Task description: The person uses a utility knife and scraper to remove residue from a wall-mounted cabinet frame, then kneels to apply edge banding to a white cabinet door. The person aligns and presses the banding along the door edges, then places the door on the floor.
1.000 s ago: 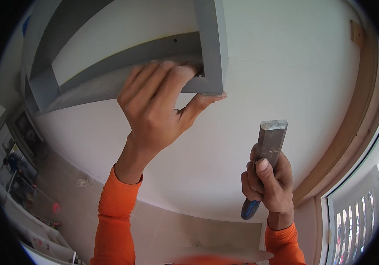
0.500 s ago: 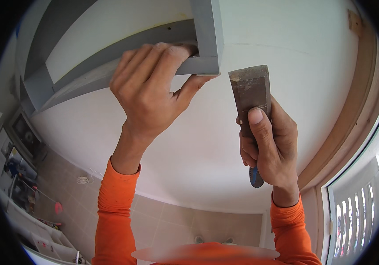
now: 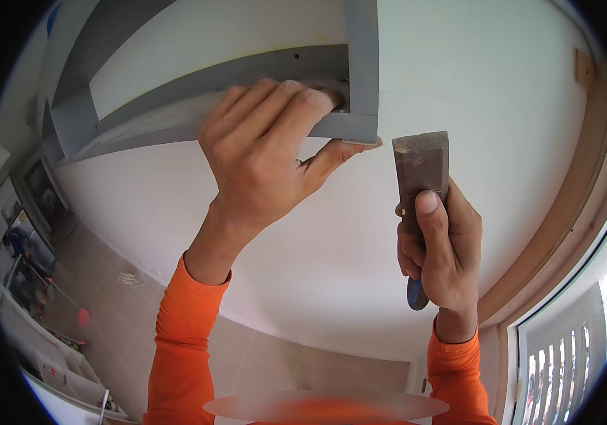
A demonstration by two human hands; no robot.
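My left hand [image 3: 264, 156] grips the lower rail of a grey box-like frame [image 3: 363, 71] at the upper middle, fingers curled over it and thumb beneath the right corner, against what looks like a thin flat piece [image 3: 358, 141]. The fingertips inside the frame are partly hidden. My right hand [image 3: 448, 248] is closed on a wide steel chisel [image 3: 420, 163] with a dark and blue handle, thumb on the blade, whose end points upward, just below and right of that corner, apart from it.
A white wall [image 3: 466, 113] backs the frame. Curved-looking wooden trim [image 3: 565, 212] and a slatted light panel [image 3: 551, 368] line the right. Down left are tiled floor [image 3: 140, 312], a white cord [image 3: 127, 278], white shelving [image 3: 63, 375] and a distant person in blue [image 3: 13, 244].
My right hand rose with the chisel from lower down toward the frame's corner, then sits slightly lower again as the whole view shifted. My left hand has kept its grip on the rail.
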